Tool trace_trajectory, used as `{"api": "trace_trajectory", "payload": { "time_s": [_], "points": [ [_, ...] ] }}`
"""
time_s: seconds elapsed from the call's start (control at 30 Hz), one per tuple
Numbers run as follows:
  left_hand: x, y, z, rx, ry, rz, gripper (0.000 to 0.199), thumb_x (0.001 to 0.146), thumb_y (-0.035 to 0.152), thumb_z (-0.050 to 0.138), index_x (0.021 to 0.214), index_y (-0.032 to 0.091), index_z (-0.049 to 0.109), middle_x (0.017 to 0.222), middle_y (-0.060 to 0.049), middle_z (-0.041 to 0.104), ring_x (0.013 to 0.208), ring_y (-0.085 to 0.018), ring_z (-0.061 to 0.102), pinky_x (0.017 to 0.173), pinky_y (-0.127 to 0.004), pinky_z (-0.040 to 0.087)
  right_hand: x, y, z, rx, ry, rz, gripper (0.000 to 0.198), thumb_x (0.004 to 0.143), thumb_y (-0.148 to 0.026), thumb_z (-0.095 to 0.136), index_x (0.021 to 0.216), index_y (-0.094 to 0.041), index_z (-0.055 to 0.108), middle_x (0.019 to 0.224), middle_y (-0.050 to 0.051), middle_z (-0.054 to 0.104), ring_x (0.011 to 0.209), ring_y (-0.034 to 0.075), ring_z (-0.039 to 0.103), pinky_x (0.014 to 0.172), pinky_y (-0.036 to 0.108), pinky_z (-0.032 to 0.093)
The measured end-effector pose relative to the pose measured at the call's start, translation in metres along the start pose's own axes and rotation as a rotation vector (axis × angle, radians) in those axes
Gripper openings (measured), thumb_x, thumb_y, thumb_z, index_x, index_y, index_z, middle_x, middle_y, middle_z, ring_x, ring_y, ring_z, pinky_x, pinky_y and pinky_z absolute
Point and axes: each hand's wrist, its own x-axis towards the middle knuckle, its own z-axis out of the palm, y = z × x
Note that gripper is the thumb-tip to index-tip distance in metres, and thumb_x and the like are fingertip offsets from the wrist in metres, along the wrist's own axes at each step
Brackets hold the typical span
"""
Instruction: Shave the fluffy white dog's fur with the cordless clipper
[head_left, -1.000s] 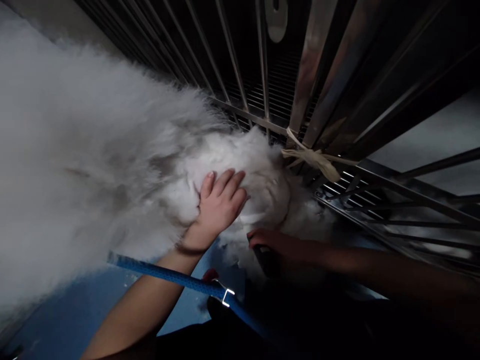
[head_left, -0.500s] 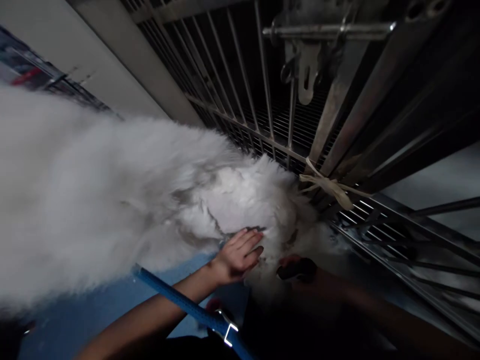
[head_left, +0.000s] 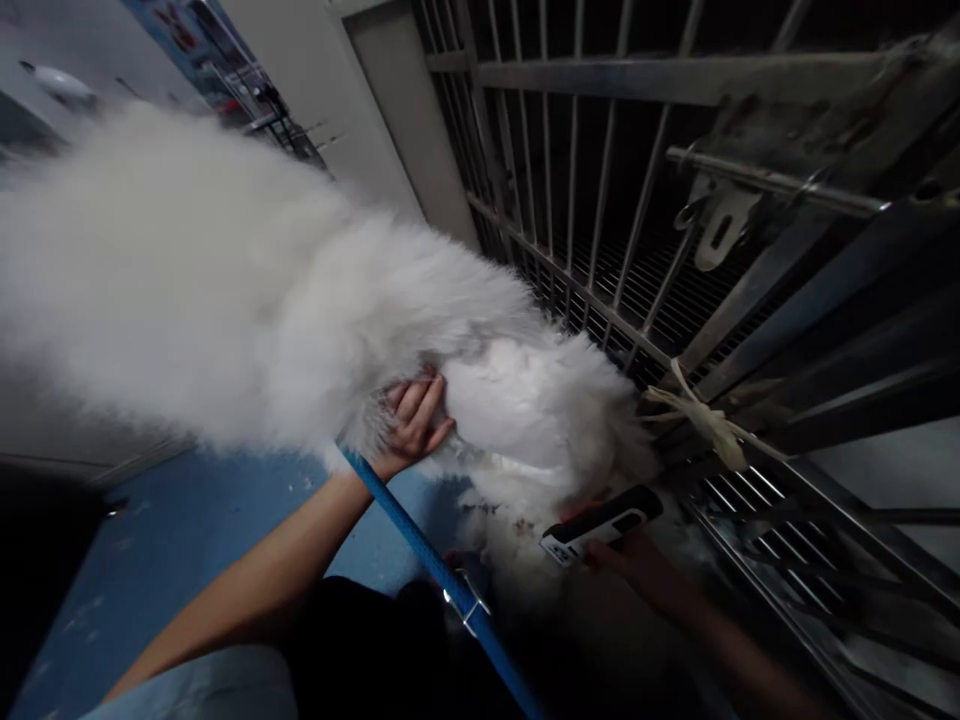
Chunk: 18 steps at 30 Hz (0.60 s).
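A big fluffy white dog (head_left: 225, 300) stretches across the view, with a close-clipped patch (head_left: 499, 405) of short fur. At the left edge of this patch, my left hand (head_left: 415, 415) has its fingers curled into the long fur, the thumb apart. Lower right, my right hand (head_left: 619, 555) is wrapped round a black and white hair clipper (head_left: 600, 525), close beside the dog's fur and below the clipped patch. Dim light hides part of that hand. A blue leash (head_left: 409, 535) with a metal buckle passes over my left forearm.
A metal barred cage (head_left: 585, 280) runs along the right, with a sliding latch (head_left: 780, 180). A pale strip of cloth (head_left: 705, 420) is tied to its bars. Tufts of hair lie on the blue floor (head_left: 195, 540). Shelving (head_left: 259, 105) stands at the back left.
My left hand has gone from lying flat below the clipped patch to the long fur at its left edge. The clipper has turned, showing its white side. The view has shifted.
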Motion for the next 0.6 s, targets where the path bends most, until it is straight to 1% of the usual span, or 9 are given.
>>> {"api": "trace_trajectory", "payload": {
  "time_s": [0.07, 0.13, 0.17, 0.23, 0.3, 0.37, 0.43, 0.5, 0.6],
  "points": [
    [0.003, 0.005, -0.002, 0.015, -0.048, -0.032, 0.067, 0.092, 0.044, 0.057, 0.149, 0.012, 0.043, 0.133, -0.017, 0.064, 0.117, -0.032, 0.062, 0.103, -0.040, 0.041, -0.002, 0.005, -0.001, 0.023, 0.007, 0.013, 0.035, 0.071, -0.048, 0.077, 0.101, -0.033, 0.068, 0.105, 0.006, 0.078, 0.081, 0.030, 0.074, 0.063, 0.043, 0.061],
    [0.011, 0.016, -0.004, 0.012, -0.068, -0.056, 0.067, 0.092, 0.047, 0.055, 0.147, 0.010, 0.045, 0.136, -0.019, 0.062, 0.118, -0.033, 0.061, 0.104, -0.042, 0.039, -0.002, 0.007, -0.001, 0.038, -0.003, 0.024, 0.037, 0.069, -0.048, 0.079, 0.101, -0.033, 0.069, 0.105, 0.006, 0.078, 0.082, 0.031, 0.074, 0.062, 0.043, 0.061],
    [0.016, 0.024, -0.006, 0.018, -0.070, -0.072, 0.070, 0.092, 0.051, 0.055, 0.147, 0.009, 0.046, 0.138, -0.020, 0.060, 0.120, -0.034, 0.060, 0.105, -0.042, 0.038, -0.002, 0.007, 0.000, 0.042, -0.007, 0.028, 0.036, 0.069, -0.048, 0.079, 0.100, -0.033, 0.070, 0.105, 0.006, 0.078, 0.081, 0.031, 0.074, 0.062, 0.043, 0.060],
    [0.029, 0.040, -0.009, 0.062, -0.080, -0.130, 0.082, 0.089, 0.064, 0.053, 0.147, 0.007, 0.046, 0.142, -0.022, 0.056, 0.121, -0.036, 0.057, 0.107, -0.044, 0.036, -0.002, 0.005, 0.002, 0.043, -0.012, 0.037, 0.034, 0.069, -0.047, 0.079, 0.099, -0.034, 0.071, 0.104, 0.006, 0.078, 0.083, 0.030, 0.074, 0.064, 0.042, 0.060],
    [0.044, 0.055, -0.012, 0.117, -0.139, -0.200, 0.096, 0.083, 0.079, 0.047, 0.147, 0.007, 0.045, 0.147, -0.023, 0.050, 0.120, -0.038, 0.056, 0.107, -0.047, 0.035, -0.003, 0.003, 0.004, 0.027, -0.022, 0.038, 0.033, 0.069, -0.046, 0.080, 0.099, -0.034, 0.072, 0.104, 0.006, 0.078, 0.087, 0.031, 0.073, 0.068, 0.042, 0.060],
    [0.060, 0.064, -0.013, 0.154, -0.210, -0.265, 0.100, 0.080, 0.083, 0.044, 0.146, 0.008, 0.047, 0.150, -0.023, 0.047, 0.117, -0.039, 0.056, 0.107, -0.050, 0.035, -0.004, 0.002, 0.006, 0.022, -0.021, 0.029, 0.034, 0.068, -0.045, 0.080, 0.099, -0.032, 0.072, 0.103, 0.006, 0.078, 0.091, 0.032, 0.073, 0.071, 0.043, 0.059],
    [0.073, 0.067, -0.014, 0.170, -0.243, -0.317, 0.090, 0.083, 0.079, 0.048, 0.142, 0.011, 0.052, 0.149, -0.021, 0.049, 0.115, -0.038, 0.058, 0.108, -0.052, 0.034, -0.006, 0.004, 0.007, 0.035, -0.019, 0.023, 0.036, 0.067, -0.044, 0.081, 0.100, -0.030, 0.072, 0.102, 0.007, 0.078, 0.093, 0.032, 0.072, 0.075, 0.045, 0.059],
    [0.084, 0.065, -0.016, 0.176, -0.245, -0.349, 0.073, 0.087, 0.069, 0.052, 0.134, 0.013, 0.058, 0.144, -0.019, 0.054, 0.112, -0.036, 0.059, 0.109, -0.052, 0.033, -0.007, 0.006, 0.007, 0.045, -0.022, 0.017, 0.039, 0.067, -0.045, 0.081, 0.100, -0.028, 0.072, 0.103, 0.008, 0.077, 0.095, 0.032, 0.072, 0.079, 0.046, 0.058],
    [0.092, 0.058, -0.020, 0.172, -0.240, -0.369, 0.050, 0.093, 0.052, 0.054, 0.124, 0.015, 0.063, 0.138, -0.017, 0.058, 0.111, -0.033, 0.059, 0.108, -0.050, 0.035, -0.009, 0.010, 0.005, 0.059, -0.039, 0.010, 0.041, 0.065, -0.047, 0.081, 0.100, -0.027, 0.070, 0.102, 0.008, 0.076, 0.094, 0.032, 0.072, 0.074, 0.044, 0.058]
  ]
}}
